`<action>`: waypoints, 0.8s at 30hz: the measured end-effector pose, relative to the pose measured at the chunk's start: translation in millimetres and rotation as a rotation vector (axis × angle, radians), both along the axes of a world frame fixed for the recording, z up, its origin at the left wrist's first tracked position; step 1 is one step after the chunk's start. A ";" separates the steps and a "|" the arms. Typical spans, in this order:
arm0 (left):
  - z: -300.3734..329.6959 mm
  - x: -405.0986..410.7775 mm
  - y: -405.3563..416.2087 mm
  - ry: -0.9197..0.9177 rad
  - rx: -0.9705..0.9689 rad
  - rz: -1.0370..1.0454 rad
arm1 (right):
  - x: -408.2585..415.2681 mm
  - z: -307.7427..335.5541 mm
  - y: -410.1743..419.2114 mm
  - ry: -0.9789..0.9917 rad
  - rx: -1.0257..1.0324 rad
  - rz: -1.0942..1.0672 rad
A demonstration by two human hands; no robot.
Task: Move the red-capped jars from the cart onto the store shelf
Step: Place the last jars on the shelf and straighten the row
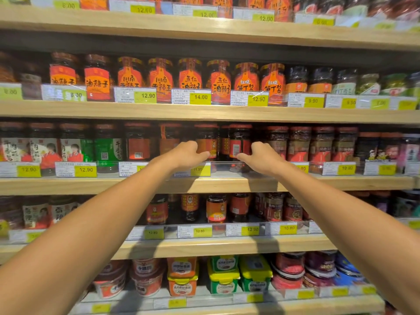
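Both my arms reach up to the middle shelf (218,185). My left hand (189,155) wraps around a red-capped jar (205,137) with a red and yellow label. My right hand (261,159) grips a second red-capped jar (239,138) with a red label and barcode. The two jars stand upright side by side on the shelf board behind the clear price rail. My fingers cover the lower part of each jar. The cart is out of view.
More red-capped jars crowd the same shelf left (137,142) and right (298,144) of my hands. Yellow price tags (201,170) line the shelf front. Shelves above (204,112) and below (218,246) are packed with jars and tubs.
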State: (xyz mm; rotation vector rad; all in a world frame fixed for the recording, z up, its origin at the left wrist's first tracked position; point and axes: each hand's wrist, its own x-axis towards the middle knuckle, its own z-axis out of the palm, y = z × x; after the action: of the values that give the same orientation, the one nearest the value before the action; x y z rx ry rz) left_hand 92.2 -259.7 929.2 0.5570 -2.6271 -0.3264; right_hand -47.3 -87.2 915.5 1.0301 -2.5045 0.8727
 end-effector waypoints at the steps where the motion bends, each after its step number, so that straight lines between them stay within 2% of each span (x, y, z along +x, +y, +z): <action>1: -2.5 5.4 -0.8 0.024 -0.021 -0.009 | 1.1 -3.0 2.3 0.024 -0.026 -0.019; 4: -18.5 29.3 -6.6 0.175 -0.142 -0.047 | 9.7 -16.4 10.9 0.100 -0.192 -0.024; 7: -43.9 62.7 -3.7 0.368 -0.230 -0.125 | 30.7 -37.1 21.2 0.232 -0.420 0.111; 10: -71.2 95.9 -1.6 0.461 -0.326 -0.183 | 54.2 -58.7 26.1 0.345 -0.503 0.262; 14: -105.0 122.2 -11.1 0.399 -0.353 -0.191 | 83.5 -85.2 19.3 0.428 -0.435 0.422; 19: -141.1 137.6 -29.3 0.331 -0.344 -0.119 | 103.8 -121.1 1.0 0.504 -0.162 0.480; 24: -162.2 141.5 -45.3 0.237 -0.302 -0.007 | 108.5 -143.7 -23.9 0.317 0.019 0.468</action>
State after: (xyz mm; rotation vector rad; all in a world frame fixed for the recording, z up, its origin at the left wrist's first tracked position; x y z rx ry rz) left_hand 233.7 -305.0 767.1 0.3812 -2.3874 0.0057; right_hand 61.2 -111.1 771.7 1.6561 -2.0435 0.7286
